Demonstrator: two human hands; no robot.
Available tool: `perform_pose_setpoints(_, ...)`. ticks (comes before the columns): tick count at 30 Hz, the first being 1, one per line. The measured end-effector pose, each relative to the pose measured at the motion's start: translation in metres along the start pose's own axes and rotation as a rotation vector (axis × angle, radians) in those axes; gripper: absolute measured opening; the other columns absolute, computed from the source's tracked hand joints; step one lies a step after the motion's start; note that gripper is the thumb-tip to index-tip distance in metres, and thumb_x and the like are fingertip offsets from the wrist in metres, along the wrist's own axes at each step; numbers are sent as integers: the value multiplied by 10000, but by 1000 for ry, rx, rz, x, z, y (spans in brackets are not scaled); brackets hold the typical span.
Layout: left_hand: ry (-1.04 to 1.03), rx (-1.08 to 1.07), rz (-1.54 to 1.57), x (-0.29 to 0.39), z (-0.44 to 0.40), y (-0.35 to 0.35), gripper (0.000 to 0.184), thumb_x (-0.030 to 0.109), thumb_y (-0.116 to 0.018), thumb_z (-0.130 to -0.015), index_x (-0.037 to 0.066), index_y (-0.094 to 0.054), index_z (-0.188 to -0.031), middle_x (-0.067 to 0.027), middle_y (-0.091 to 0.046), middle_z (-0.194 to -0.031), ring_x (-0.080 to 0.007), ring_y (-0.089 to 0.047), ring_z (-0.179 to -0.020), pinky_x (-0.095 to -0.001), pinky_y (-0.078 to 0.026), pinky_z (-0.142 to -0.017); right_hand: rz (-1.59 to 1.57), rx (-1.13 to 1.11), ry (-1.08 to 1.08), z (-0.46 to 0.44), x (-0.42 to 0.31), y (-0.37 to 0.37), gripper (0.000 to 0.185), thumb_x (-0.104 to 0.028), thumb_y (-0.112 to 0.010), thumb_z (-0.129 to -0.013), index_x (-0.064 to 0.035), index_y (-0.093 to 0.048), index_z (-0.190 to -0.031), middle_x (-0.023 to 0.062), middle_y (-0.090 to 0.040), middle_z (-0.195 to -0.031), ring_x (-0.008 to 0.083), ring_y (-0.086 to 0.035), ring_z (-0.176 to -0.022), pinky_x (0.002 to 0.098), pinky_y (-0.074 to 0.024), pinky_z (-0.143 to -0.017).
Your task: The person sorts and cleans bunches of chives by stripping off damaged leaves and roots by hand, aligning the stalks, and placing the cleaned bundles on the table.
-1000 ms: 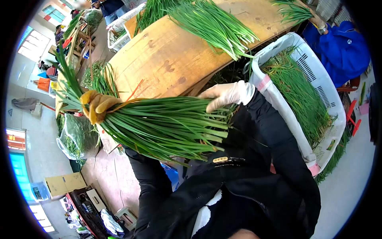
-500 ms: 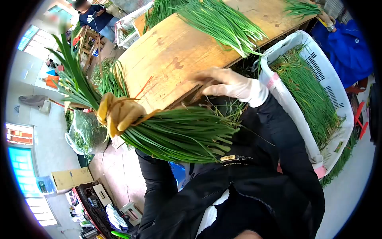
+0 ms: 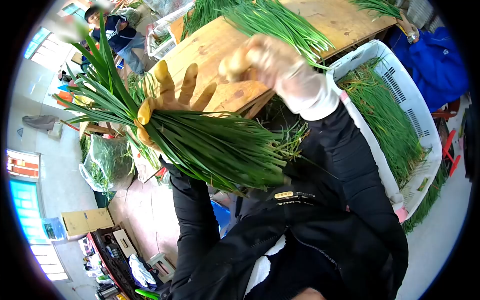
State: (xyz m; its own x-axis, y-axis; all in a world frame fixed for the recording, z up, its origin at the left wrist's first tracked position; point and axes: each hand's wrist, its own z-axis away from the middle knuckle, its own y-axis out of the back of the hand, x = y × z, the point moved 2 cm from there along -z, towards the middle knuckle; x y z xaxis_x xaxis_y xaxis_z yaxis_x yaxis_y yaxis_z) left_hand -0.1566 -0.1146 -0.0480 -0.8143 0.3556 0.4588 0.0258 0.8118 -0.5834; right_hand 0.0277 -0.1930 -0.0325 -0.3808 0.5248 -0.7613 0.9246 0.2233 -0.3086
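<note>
A thick bunch of garlic chives (image 3: pixel 215 145) lies across my left hand (image 3: pixel 167 100), its leaf tips to the upper left and its cut ends toward my chest. The stems rest in the crook of the thumb, and the other fingers of this yellow-stained glove are spread upward. My right hand (image 3: pixel 272 67), in a pale glove with a white cuff, is raised over the table edge, apart from the bunch. Motion blurs its fingers, so whether it holds anything cannot be made out.
Another pile of chives (image 3: pixel 280 30) lies on the wooden table (image 3: pixel 200 60). At my right stands a white crate (image 3: pixel 435 145) with loose greens. A person (image 3: pixel 117 37) is at the upper left; another person's blue sleeve (image 3: pixel 432 65) shows at the upper right.
The fingers of my left hand have uncurled from around the bunch and spread. My right hand has risen away from me. The person at the upper left has shifted.
</note>
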Motion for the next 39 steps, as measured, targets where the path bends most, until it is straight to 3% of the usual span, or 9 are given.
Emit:
perform_pose_setpoints(5,-25,-53,168,27,7,24,170,225,-531,-819,127,-546,-958,-91,-263,-1361,-323,-284,-1231,-591,-122,-995,-219,217,3,33,-57,35,259,-313,-501,-839,-62,-551,-879,31,-485,-652,76,-413,-446,205,-454,-504)
perform_pose_setpoints(12,-144,150,76,62,10,54,223,163,-465,-856,24,-538,-1016,-52,-582,-1004,-142,-555,-920,-335,-343,-955,599,-32,-822,182,48,104,336,-136,-573,-754,-81,-505,-1078,111,-554,-956,154,-563,-786,268,-462,-703)
perform_pose_setpoints(15,-96,368,7,71,12,85,181,151,-483,-841,16,-559,-934,-70,-601,-923,-162,-562,-860,-319,-368,-927,1211,-131,-765,187,40,84,584,-71,-581,-730,-89,-355,-1269,130,-409,-1257,225,-433,-1121,307,-370,-909)
perform_pose_setpoints(17,-63,312,153,61,3,82,174,132,-517,-813,-2,-556,-918,-53,-613,-815,-132,-571,-811,-307,-343,-965,684,-9,-583,165,26,64,590,-145,-647,-721,-102,-380,-1245,115,-461,-1168,215,-475,-1048,315,-384,-898)
perform_pose_setpoints(21,-121,441,237,44,-2,91,159,93,-564,-751,-20,-555,-863,-50,-574,-701,-122,-562,-691,-341,-331,-978,959,-196,18,118,0,10,668,-190,-681,-673,-108,-373,-1261,91,-424,-1246,212,-424,-1113,320,-350,-929)
perform_pose_setpoints(26,-106,584,233,38,-7,109,253,89,-498,-793,-76,-524,-982,-61,-562,-703,-133,-545,-670,-347,-365,-942,891,14,-105,119,48,32,191,-34,-620,-730,-15,-582,-916,72,-630,-881,167,-596,-749,271,-476,-681)
perform_pose_setpoints(27,-123,667,206,38,-8,110,248,90,-495,-794,-75,-527,-977,-59,-564,-702,-136,-545,-670,-345,-376,-931,386,246,-327,126,61,44,129,-60,-586,-773,-14,-581,-894,67,-632,-860,124,-579,-722,236,-461,-623)
perform_pose_setpoints(35,-58,674,64,35,-21,119,149,81,-506,-761,-43,-546,-833,-74,-574,-675,-197,-555,-696,-319,-459,-798,574,697,-216,145,12,86,122,-72,-518,-829,-9,-558,-927,59,-611,-826,59,-513,-659,177,-394,-572)
perform_pose_setpoints(39,-14,703,107,18,-35,115,195,99,-464,-795,-50,-550,-888,-60,-559,-652,-185,-546,-665,-312,-463,-790,333,167,-19,103,-28,17,218,-117,-571,-802,8,-541,-978,44,-578,-810,69,-526,-637,192,-444,-580)
